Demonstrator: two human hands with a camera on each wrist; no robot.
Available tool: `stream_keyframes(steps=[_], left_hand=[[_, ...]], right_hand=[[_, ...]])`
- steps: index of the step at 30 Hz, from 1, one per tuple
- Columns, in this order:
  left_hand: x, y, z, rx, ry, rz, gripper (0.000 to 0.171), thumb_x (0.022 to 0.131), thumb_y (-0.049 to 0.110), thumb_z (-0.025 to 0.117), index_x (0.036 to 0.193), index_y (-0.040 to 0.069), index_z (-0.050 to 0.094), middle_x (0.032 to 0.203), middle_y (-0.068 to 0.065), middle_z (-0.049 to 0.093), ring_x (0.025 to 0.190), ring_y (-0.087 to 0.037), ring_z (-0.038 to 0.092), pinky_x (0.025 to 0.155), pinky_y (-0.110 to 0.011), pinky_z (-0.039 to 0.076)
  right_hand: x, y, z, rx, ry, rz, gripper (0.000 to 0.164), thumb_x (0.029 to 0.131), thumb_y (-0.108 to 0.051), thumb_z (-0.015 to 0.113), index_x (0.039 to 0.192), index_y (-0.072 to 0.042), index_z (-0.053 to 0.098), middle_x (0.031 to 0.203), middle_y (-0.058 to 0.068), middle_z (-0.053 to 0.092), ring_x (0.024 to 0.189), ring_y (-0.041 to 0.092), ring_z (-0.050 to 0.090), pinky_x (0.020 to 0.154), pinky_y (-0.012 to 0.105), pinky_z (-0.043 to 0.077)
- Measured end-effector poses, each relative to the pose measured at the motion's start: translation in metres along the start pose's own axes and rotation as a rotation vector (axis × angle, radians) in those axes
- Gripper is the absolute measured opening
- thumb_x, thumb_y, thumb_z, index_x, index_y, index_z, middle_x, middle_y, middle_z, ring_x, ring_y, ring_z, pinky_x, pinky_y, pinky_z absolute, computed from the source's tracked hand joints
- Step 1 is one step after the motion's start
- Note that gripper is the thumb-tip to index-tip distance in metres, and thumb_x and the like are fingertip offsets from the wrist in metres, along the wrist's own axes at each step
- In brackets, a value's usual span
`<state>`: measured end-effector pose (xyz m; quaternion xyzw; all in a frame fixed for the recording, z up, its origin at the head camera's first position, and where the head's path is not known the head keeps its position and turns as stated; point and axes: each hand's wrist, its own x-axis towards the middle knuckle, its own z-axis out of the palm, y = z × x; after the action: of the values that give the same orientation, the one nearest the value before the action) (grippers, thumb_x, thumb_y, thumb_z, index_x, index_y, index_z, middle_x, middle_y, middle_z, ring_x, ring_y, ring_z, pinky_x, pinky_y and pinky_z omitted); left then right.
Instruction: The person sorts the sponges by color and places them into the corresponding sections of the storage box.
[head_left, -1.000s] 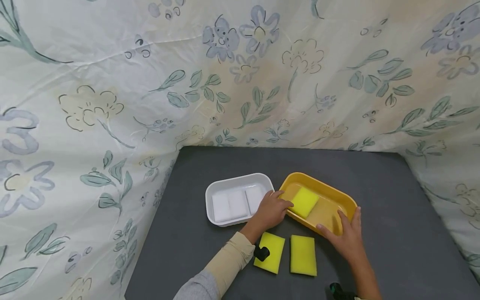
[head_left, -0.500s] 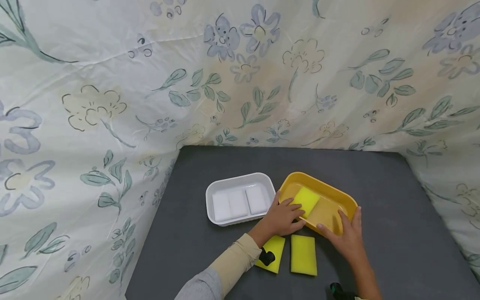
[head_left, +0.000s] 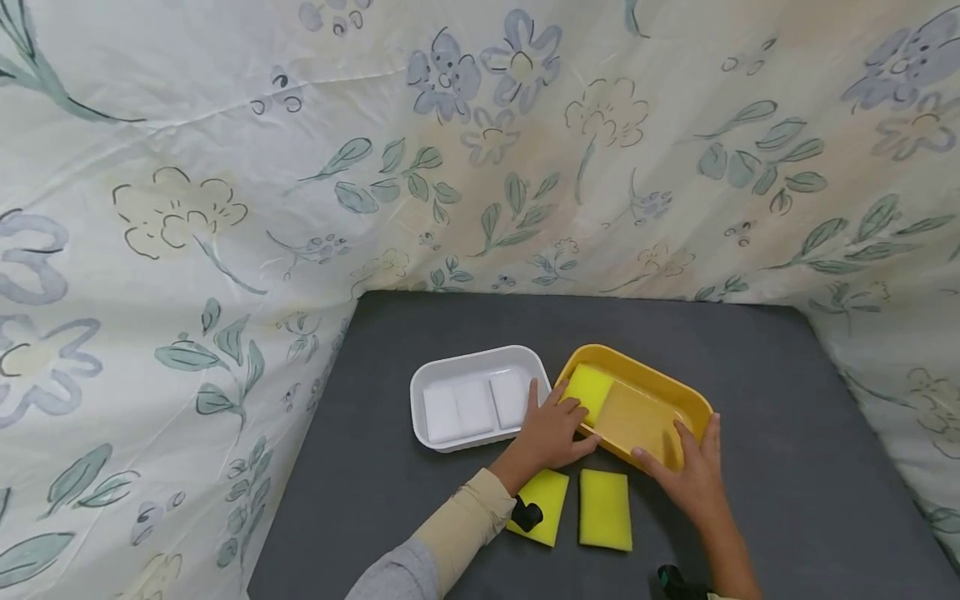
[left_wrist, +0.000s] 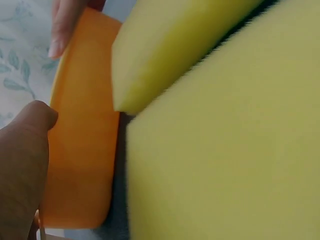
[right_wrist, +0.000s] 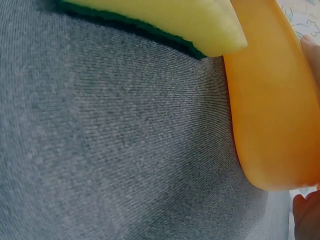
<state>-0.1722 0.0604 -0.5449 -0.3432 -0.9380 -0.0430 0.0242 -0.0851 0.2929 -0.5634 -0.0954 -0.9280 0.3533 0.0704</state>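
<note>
Risk: sponge (head_left: 591, 387) inside yellow tray (head_left: 648, 412) could tip on edge if your left hand (head_left: 551, 435), fingers apart at the tray's left end, drags hard; tray may skid if your right hand (head_left: 693, 479), gripping its right corner, slackens | Change: sponge lies nearer tray's left end than 0.5 s ago.

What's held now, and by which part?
Right hand: yellow rectangular plastic tray, by its near right corner. Left hand: at its left end; whether gripping tray or yellow rectangular sponge can't be told.
</note>
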Motion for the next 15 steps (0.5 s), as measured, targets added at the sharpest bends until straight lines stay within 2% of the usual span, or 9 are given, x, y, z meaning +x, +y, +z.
stream_keyframes(steps=[4, 8, 12, 15], left_hand=[[-0.002, -0.002, 0.005, 0.003, 0.014, -0.004, 0.053, 0.087, 0.063, 0.03, 0.114, 0.026, 0.057, 0.123, 0.009, 0.05, 0.133, -0.023, 0.018, 0.099, -0.059, 0.013], [-0.003, -0.002, 0.008, 0.025, 0.002, -0.001, 0.057, 0.086, 0.064, 0.03, 0.117, 0.023, 0.055, 0.126, 0.006, 0.047, 0.134, -0.025, 0.015, 0.1, -0.057, 0.012], [-0.007, 0.003, 0.007, 0.019, 0.012, 0.052, 0.058, 0.085, 0.062, 0.035, 0.123, 0.022, 0.052, 0.135, 0.004, 0.041, 0.135, -0.027, 0.005, 0.102, -0.055, 0.006], [-0.017, 0.008, 0.007, -0.018, 0.077, 0.128, 0.061, 0.085, 0.059, 0.04, 0.13, 0.02, 0.047, 0.141, 0.002, 0.034, 0.136, -0.028, 0.0, 0.103, -0.053, 0.005]], right_hand=[[0.001, 0.001, 0.002, 0.0, -0.012, -0.007, 0.092, 0.073, -0.049, 0.069, 0.14, 0.0, 0.028, 0.144, 0.003, -0.027, 0.13, 0.038, -0.016, 0.09, 0.07, 0.007], [0.001, 0.0, 0.004, 0.006, -0.026, -0.001, 0.093, 0.073, -0.05, 0.069, 0.14, -0.001, 0.027, 0.143, 0.003, -0.028, 0.13, 0.038, -0.017, 0.089, 0.07, 0.008], [0.0, -0.002, 0.002, 0.002, -0.018, 0.009, 0.093, 0.073, -0.049, 0.07, 0.14, 0.0, 0.027, 0.143, 0.004, -0.028, 0.13, 0.039, -0.015, 0.091, 0.069, 0.009], [-0.001, -0.003, 0.0, 0.002, -0.007, 0.012, 0.093, 0.073, -0.048, 0.07, 0.14, 0.0, 0.027, 0.143, 0.004, -0.028, 0.13, 0.04, -0.015, 0.091, 0.068, 0.009]])
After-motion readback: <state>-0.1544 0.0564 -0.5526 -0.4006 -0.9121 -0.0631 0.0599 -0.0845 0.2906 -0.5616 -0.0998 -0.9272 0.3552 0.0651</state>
